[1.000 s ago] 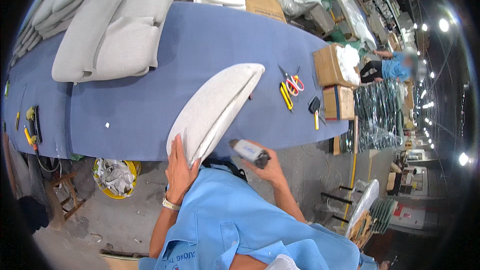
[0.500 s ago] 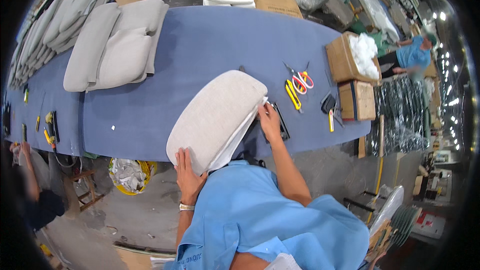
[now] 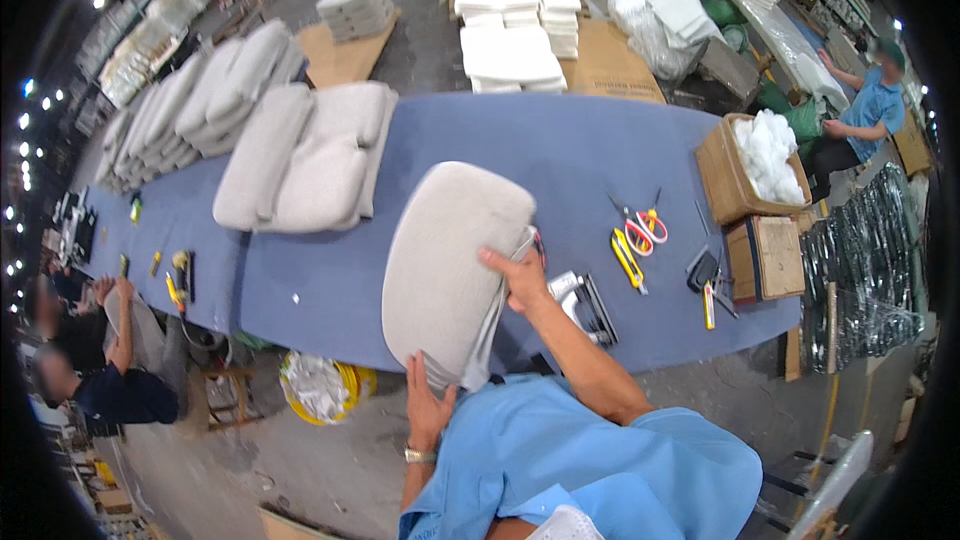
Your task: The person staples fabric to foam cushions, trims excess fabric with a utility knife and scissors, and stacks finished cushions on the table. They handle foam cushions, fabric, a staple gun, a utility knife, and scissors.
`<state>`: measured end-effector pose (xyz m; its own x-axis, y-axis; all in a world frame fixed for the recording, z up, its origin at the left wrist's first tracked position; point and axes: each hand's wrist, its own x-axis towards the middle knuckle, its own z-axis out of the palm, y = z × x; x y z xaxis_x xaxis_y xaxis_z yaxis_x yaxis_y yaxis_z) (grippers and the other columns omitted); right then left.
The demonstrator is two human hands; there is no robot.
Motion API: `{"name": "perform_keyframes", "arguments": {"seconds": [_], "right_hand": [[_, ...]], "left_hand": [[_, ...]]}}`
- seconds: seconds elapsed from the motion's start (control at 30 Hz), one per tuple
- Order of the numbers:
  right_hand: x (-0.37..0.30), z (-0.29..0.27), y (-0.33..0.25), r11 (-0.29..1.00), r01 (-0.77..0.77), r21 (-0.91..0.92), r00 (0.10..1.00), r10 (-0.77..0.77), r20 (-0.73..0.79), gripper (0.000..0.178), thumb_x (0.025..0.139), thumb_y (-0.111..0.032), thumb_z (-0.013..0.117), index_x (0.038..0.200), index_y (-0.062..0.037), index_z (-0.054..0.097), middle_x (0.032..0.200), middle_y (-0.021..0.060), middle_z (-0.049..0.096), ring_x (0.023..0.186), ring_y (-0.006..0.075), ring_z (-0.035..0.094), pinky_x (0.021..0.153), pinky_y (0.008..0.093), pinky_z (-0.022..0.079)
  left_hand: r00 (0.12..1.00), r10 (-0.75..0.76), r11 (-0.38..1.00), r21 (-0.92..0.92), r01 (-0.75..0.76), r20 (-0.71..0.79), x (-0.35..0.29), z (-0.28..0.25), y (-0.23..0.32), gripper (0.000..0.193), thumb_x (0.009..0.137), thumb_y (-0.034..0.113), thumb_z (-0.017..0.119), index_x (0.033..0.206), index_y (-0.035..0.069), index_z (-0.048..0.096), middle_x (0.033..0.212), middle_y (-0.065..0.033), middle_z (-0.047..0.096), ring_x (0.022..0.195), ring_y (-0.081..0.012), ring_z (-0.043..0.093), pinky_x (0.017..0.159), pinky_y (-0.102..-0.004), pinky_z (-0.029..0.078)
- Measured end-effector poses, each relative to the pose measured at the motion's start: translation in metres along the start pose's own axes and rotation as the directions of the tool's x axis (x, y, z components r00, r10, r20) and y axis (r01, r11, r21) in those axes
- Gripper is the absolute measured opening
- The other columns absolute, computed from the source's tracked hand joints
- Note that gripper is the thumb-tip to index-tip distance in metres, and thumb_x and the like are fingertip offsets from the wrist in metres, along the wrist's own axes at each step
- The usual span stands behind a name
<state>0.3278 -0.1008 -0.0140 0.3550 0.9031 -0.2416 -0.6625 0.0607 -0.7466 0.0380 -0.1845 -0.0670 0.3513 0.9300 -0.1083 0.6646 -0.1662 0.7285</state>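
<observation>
A light grey fabric-covered cushion [image 3: 450, 250] with rounded corners is tilted over the near edge of the blue table. White material shows along its right side. My right hand [image 3: 522, 280] grips that right edge, thumb lying on the grey face and the other fingers hidden behind. At the cushion's lower end is my left hand [image 3: 428, 412], its fingers against the fabric, which is creased there, and its grip partly hidden. Close by my right forearm lies a silver and black staple gun [image 3: 583, 308].
Scissors [image 3: 645, 231], a yellow cutter [image 3: 628, 260] and another cutter [image 3: 709, 305] lie at the right of the blue table [image 3: 560, 155]. Cartons, one with white stuffing [image 3: 770, 155], stand beyond. Finished-looking cushions [image 3: 310, 165] are stacked left. A yellow bucket [image 3: 352, 392] stands below. Other people work at both sides.
My right hand has shifted from the cushion's side edge to a grip with its thumb on the face. The cushion stands more upright. The whole view has swung, revealing more of the far floor.
</observation>
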Motion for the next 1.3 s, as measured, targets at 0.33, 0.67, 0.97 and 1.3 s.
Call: {"name": "perform_keyframes", "arguments": {"seconds": [0.33,0.67,0.97,1.3], "right_hand": [[-0.004,0.172,-0.108,0.263,0.897,-0.355,0.309,0.202,0.929,0.074,0.07,-0.039,0.089,0.135,-0.0161,0.063,0.11,0.0143,0.075,0.103,0.0378,0.07,0.085,0.0482,0.055],[0.045,0.034,0.01,0.212,0.797,-0.566,0.58,-0.006,0.814,0.047,0.082,-0.042,0.082,0.115,-0.0104,0.073,0.116,0.0121,0.074,0.109,0.0344,0.068,0.097,0.0468,0.052],[0.037,-0.018,-0.003,0.217,0.54,-0.813,0.76,-0.54,0.361,0.053,0.095,-0.033,0.071,0.136,-0.0017,0.061,0.158,0.0243,0.042,0.142,0.0404,0.046,0.119,0.046,0.036],[0.0,-0.037,0.017,0.59,0.396,-0.704,0.916,-0.312,0.253,0.069,0.098,-0.03,0.068,0.157,-0.0083,0.04,0.158,0.0229,0.043,0.138,0.0363,0.053,0.112,0.044,0.046]], "left_hand": [[0.362,0.455,0.856,0.289,-0.429,-0.813,0.053,-0.171,0.162,0.085,0.092,0.031,0.075,0.157,-0.005,0.033,0.161,-0.0244,0.036,0.15,-0.0387,0.033,0.124,-0.0491,0.025],[0.884,-0.224,0.959,-0.255,0.125,-0.41,0.033,-0.041,-0.015,0.045,0.105,0.033,0.06,0.116,-0.009,0.072,0.098,-0.0232,0.075,0.086,-0.0267,0.069,0.082,-0.0387,0.053],[0.992,0.116,0.94,0.328,-0.093,-0.051,0.042,-0.056,0.085,0.074,0.095,0.048,0.066,0.145,-0.005,0.051,0.11,-0.0269,0.073,0.098,-0.0467,0.07,0.084,-0.0506,0.056],[0.987,0.115,0.917,0.368,-0.15,0.116,0.153,-0.016,0.138,0.063,0.084,0.046,0.076,0.124,0.001,0.063,0.096,-0.0286,0.073,0.09,-0.0493,0.07,0.078,-0.056,0.056]]}}
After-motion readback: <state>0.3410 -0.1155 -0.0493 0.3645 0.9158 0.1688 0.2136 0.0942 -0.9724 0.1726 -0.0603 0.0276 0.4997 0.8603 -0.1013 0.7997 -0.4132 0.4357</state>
